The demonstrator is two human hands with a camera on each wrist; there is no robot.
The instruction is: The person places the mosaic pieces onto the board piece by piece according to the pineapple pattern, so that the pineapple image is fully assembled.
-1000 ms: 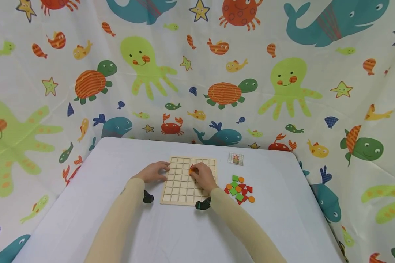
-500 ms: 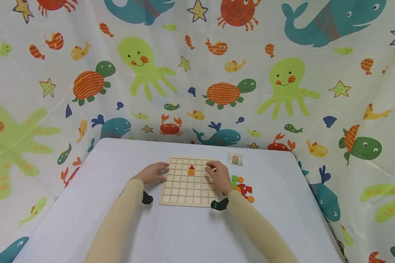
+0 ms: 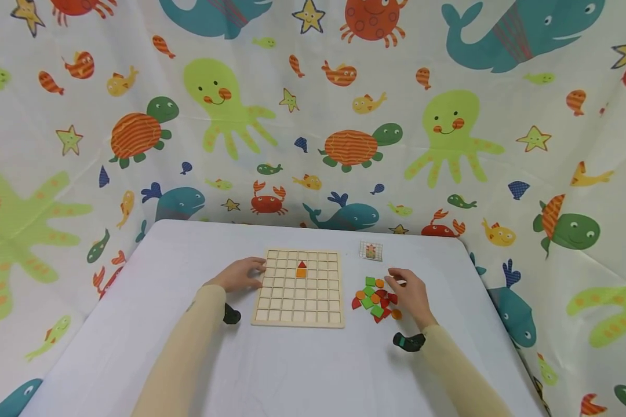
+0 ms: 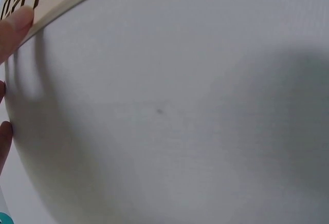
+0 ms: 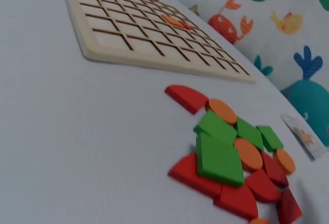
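A wooden grid board (image 3: 298,304) lies on the table, with a red triangle (image 3: 302,264) just above an orange square (image 3: 301,273) in its upper cells. My left hand (image 3: 238,274) rests its fingers against the board's left edge; in the left wrist view the thumb (image 4: 19,21) touches the rim. To the right lies a loose pile of green squares (image 5: 218,160), orange discs (image 5: 248,154) and red quarter-circle pieces (image 5: 187,97). My right hand (image 3: 411,296) hovers at the pile's right side, fingers loosely bent, with nothing visible between them.
A small picture card (image 3: 371,251) with a printed grid lies behind the pile, right of the board. White cloth covers the table (image 3: 292,370). Behind it hangs a curtain (image 3: 313,104) printed with sea animals.
My right hand has left the orange square on the board and moved right to the pile's far side. The left hand stays at the board's edge.
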